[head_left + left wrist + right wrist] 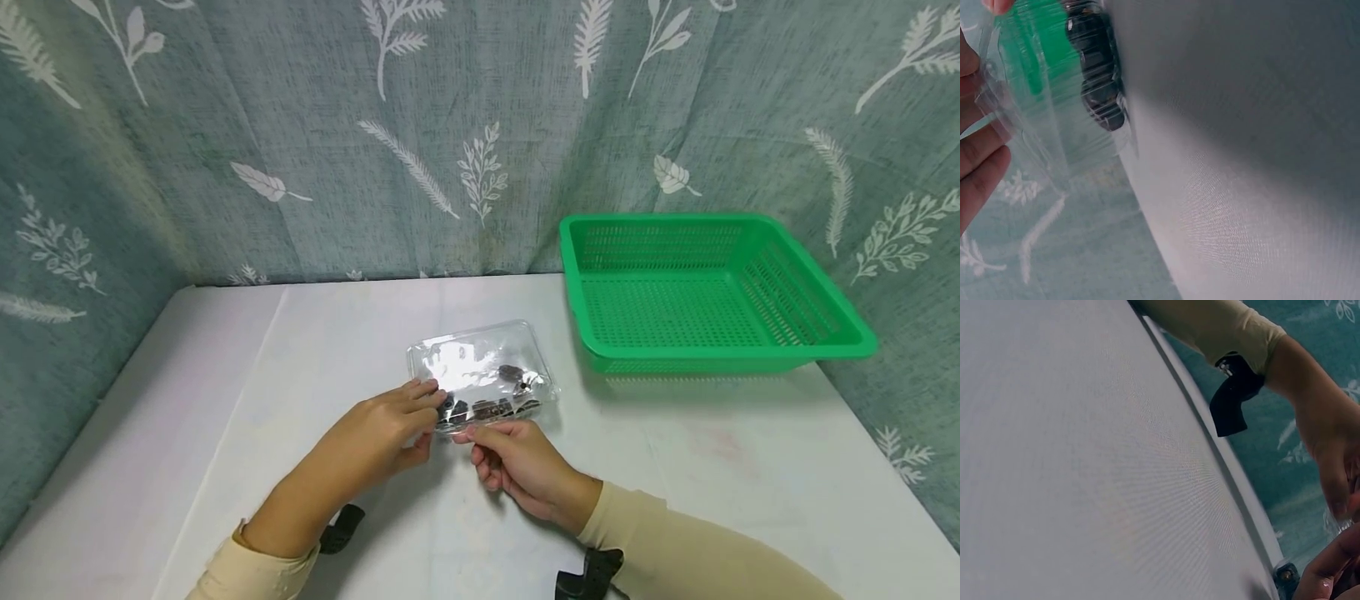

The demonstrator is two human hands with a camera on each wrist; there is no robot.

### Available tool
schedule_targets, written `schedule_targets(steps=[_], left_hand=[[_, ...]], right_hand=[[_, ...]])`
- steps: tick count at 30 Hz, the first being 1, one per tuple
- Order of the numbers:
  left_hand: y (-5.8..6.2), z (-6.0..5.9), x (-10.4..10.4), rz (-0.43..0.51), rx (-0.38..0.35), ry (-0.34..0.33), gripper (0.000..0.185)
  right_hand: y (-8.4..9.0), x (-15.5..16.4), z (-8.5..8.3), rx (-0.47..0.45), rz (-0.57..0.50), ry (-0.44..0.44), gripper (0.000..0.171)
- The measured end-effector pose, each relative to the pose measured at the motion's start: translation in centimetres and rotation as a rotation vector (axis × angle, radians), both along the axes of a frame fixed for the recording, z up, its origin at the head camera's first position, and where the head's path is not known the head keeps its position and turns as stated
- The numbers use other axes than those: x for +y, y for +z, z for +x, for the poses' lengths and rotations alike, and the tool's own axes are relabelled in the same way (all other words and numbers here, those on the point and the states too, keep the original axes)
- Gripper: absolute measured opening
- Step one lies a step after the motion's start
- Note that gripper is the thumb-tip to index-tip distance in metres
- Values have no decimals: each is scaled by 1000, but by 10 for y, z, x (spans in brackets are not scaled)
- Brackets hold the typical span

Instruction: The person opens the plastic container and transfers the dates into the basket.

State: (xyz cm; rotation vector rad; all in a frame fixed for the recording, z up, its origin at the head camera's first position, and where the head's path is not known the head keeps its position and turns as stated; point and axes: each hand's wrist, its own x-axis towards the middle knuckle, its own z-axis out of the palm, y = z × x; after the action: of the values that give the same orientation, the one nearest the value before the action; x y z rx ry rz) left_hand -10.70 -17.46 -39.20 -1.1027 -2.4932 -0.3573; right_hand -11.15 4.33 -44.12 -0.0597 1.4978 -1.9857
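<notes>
Pinching clear bag [483,375], both hands' [390,429] grip; dark contents [491,407] indistinct.

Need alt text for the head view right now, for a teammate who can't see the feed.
Both hands, the left hand and right hand, pinch the near edge of a clear bag holding small dark pieces on a white table. An empty green basket sits to the right, before a leaf-print curtain.

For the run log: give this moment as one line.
left hand pinches clear plastic bag of dark pieces | right hand pinches bag | green plastic basket apart
</notes>
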Motion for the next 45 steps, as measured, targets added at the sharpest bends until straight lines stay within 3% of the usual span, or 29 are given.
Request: schedule_targets(steps=[13, 18, 26, 32, 36, 40, 45], left_hand=[[10, -2, -2, 19, -87, 1, 18], [18, -5, -6, 61, -110, 5, 25], [25, -16, -13, 255, -84, 28, 22], [28, -32, -13, 538, -125, 129, 15], [26, -45, -12, 722, -238, 197, 3], [21, -54, -12, 853, -421, 220, 23], [9, -61, -18, 892, -604, 242, 40]], right_hand=[[4, -1, 1, -18, -12, -10, 41], [4, 0, 1, -33, -13, 1, 41], [4, -1, 5, -53, -26, 12, 41], [5, -2, 8, -48, -32, 18, 43], [4, -2, 9, -53, -33, 19, 44], [3, -3, 12, -69, -30, 19, 44], [4, -5, 19, -81, -35, 25, 44]])
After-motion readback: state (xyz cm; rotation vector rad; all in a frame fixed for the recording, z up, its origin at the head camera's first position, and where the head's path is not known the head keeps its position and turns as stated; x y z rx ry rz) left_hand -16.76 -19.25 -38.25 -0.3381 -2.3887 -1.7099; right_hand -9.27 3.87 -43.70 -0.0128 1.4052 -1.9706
